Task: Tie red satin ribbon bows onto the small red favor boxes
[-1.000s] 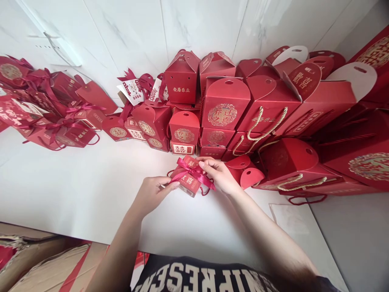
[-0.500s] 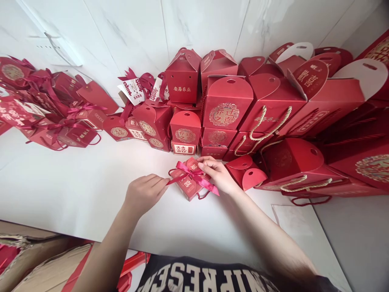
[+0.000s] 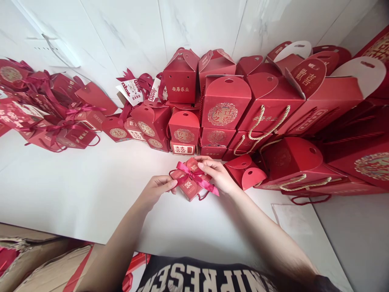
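A small red gift box (image 3: 189,190) with gold lettering rests on the white table, tied on top with a magenta ribbon bow (image 3: 192,174). At its left corner my left hand (image 3: 160,186) is closed, thumb and fingers pinching the ribbon's left tail. My right hand (image 3: 216,172) grips the box along its far right side, its thumb on top and some fingers hidden behind. One ribbon tail hangs over the near right side, above a dark red cord loop (image 3: 203,197).
Stacked red gift boxes (image 3: 227,109), some with cord handles, line the tiled wall (image 3: 197,24). A small open-flapped box (image 3: 244,172) stands right of my right hand. Ribboned boxes (image 3: 75,134) are heaped at left. Cardboard cartons (image 3: 45,263) sit below the table's near edge (image 3: 60,234).
My left hand has moved in right against the box's left corner and turned so its thumb shows. The ribbon tail it stretched out to the left is now drawn in closer. My right hand stays put.
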Tool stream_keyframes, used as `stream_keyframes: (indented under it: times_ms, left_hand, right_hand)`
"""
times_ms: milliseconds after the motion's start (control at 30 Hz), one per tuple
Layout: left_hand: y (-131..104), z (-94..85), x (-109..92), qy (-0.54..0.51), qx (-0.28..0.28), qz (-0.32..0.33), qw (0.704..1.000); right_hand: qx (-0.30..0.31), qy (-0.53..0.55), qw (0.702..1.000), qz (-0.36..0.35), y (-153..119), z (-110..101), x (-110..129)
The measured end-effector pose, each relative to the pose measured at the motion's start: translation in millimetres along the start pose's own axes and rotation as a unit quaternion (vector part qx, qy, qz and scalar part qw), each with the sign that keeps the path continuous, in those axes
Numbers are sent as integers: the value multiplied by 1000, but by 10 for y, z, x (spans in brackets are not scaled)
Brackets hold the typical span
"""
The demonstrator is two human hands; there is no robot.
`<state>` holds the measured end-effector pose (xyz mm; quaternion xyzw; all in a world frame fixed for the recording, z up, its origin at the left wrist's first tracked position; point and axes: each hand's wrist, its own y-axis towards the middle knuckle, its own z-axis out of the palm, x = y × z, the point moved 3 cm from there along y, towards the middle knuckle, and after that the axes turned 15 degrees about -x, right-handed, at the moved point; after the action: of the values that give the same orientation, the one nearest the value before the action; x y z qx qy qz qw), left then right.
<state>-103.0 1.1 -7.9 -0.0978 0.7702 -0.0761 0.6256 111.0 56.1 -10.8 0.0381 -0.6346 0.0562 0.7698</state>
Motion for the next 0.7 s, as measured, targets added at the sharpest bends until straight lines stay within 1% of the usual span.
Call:
stream_keyframes:
  times_ms: [133,233,300,367,467,500,533,600,633,667,700]
  left_hand:
    - [33,3,30,1,3,34,999]
    - [45,6,65,16,-4,61,998]
    - [34,-12,55,53,-16,90,994]
    - [3,-54,-2,114,-22,119,986]
    - [-59,-132,-181,229,-1,142,963]
    - [-72,-160,-269,257,-14,154,954]
    - [-76,-185,-370,270,-48,172,946]
    - [-60,-186,-575,251,-133,231,931]
    - [-38,-143,-654,232,-149,264,924]
    - [-4,-74,-708,215,-140,294,921]
    - [41,11,-733,207,-118,316,918]
  right_hand:
    - [-29,27,999,4,27,44,-27]
    - [-45,60,997,28,48,74,-66]
    - [-56,71,995,45,65,84,-95]
    - [-64,70,994,52,87,85,-111]
    - [-62,54,996,34,124,77,-92]
    - [-59,42,997,23,134,73,-77]
    - [-55,28,998,10,143,70,-59]
    - [-47,1,999,-9,152,65,-29]
    - [-44,-5,999,-14,152,64,-20]
    - [-42,-5,999,-13,151,63,-15]
    - [-41,-1,999,-12,147,64,-13]
